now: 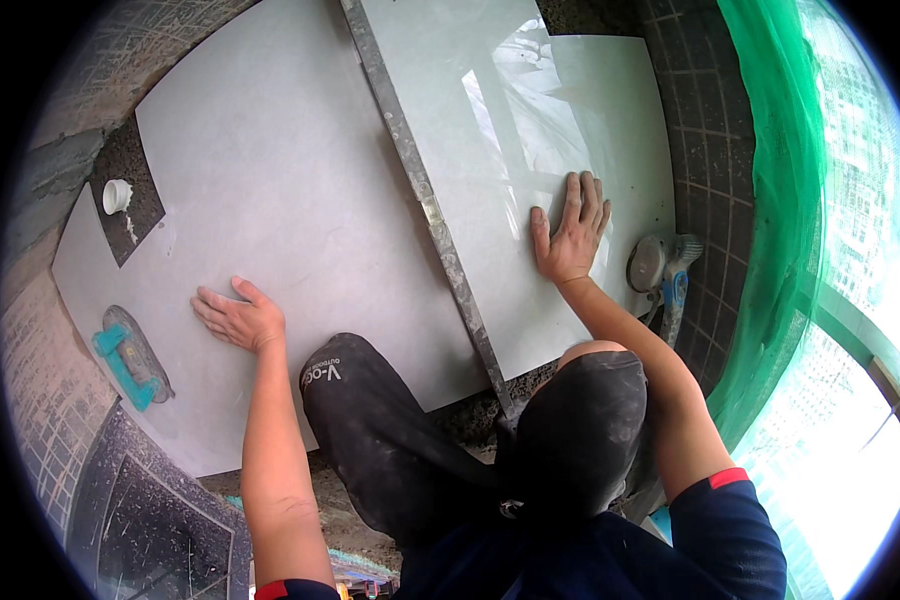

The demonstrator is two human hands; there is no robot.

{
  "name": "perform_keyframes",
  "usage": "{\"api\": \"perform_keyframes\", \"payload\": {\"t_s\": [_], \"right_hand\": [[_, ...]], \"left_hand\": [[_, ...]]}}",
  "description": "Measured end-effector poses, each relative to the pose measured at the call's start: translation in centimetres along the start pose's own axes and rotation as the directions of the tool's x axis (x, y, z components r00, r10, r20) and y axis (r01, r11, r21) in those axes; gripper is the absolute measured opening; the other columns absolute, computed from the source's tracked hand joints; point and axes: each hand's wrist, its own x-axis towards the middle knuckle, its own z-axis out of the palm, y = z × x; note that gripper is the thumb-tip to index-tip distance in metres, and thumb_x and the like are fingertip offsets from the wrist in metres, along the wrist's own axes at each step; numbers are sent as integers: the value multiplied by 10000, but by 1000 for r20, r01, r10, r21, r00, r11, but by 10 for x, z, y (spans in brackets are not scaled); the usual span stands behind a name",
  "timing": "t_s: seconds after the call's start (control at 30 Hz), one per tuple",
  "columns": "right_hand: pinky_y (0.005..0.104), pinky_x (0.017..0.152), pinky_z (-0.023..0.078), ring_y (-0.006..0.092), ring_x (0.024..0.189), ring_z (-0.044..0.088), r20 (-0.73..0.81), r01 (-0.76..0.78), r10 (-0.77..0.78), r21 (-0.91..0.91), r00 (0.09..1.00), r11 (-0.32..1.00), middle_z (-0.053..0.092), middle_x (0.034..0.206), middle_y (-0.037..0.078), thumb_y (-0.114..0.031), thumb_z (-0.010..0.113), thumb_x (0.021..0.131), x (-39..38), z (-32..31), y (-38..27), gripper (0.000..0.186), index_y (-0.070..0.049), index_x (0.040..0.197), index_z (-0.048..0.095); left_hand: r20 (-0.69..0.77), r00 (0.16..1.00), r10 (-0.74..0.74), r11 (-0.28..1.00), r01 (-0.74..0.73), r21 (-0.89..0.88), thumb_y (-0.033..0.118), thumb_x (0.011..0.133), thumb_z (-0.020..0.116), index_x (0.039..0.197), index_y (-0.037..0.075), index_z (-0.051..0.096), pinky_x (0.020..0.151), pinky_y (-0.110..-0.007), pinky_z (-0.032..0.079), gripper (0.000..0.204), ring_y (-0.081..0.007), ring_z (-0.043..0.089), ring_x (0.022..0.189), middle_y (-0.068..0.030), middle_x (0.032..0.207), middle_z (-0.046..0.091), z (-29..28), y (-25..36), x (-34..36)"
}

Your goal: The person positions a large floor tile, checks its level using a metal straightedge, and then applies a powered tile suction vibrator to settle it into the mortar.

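Observation:
My left hand (240,315) lies open on a large pale grey floor tile (300,180), its fingers stretched toward the left. My right hand (573,230) rests with fingers spread on a glossy pale tile (470,270) to the right, which reflects window light. Both hands look dusty and hold nothing. Between them a long, mortar-specked straight bar (410,170), perhaps a level, runs from the far edge down to between my knees. A float with a teal handle (130,360) sits on the left tile, beyond my left hand.
A round-padded tool with a blue-grey handle (650,262) stands at the right tile's edge. A small white cup (117,196) lies tipped with white spill in a notch at the left. Green netting (780,200) hangs along the right; a dark tiled wall (705,130) stands before it.

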Motion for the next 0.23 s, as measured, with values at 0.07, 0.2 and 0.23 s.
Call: {"api": "perform_keyframes", "payload": {"t_s": [0.07,0.2,0.23], "right_hand": [[602,1161,128,417,1434,235,1,0,0,2,1000,1000,293,1521,220,-458,540,917,0,1,0,750,-39,1491,299],[602,1162,124,416,1437,230,4,0,0,6,1000,1000,288,1527,217,-458,544,915,0,1,1,755,-42,1493,294],[601,1163,122,415,1438,228,5,2,-2,7,1000,1000,285,1530,216,-457,545,914,0,1,1,757,-43,1495,292]], "left_hand": [[2,1000,0,1000,0,2,568,978,344,1506,4,258,1170,-512,184,777,-358,199,1465,-236,1565,227,0,-1,0],[-2,1000,8,1000,-8,0,570,976,354,1507,6,255,1170,-513,184,781,-359,195,1467,-234,1568,220,1,-1,1],[-6,1000,12,1000,-12,1,570,975,358,1508,7,254,1170,-512,184,782,-360,192,1468,-234,1570,217,2,-2,1]]}}
